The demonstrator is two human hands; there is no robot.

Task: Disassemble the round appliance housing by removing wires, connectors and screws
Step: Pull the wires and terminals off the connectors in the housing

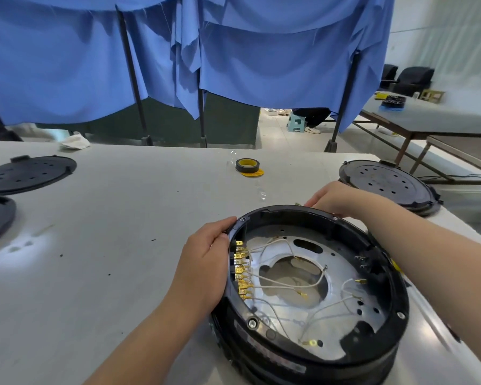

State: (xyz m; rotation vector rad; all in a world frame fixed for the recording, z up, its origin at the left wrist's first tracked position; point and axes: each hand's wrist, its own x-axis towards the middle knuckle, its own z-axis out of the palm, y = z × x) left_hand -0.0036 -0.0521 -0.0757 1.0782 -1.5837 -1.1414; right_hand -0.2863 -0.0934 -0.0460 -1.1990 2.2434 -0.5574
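Round black plastic appliance housing (314, 354) sits open side up on pale grey worktop (122, 245), lower right of frame. Left hand (206, 262) curls over left rim; right hand (336, 198) grips far rim, prob. to steady or turn unit. Brass spade connectors (242, 270) w/ white wires (286, 286) attached. Right fingertips hidden behind rim; screw heads hard to make out.
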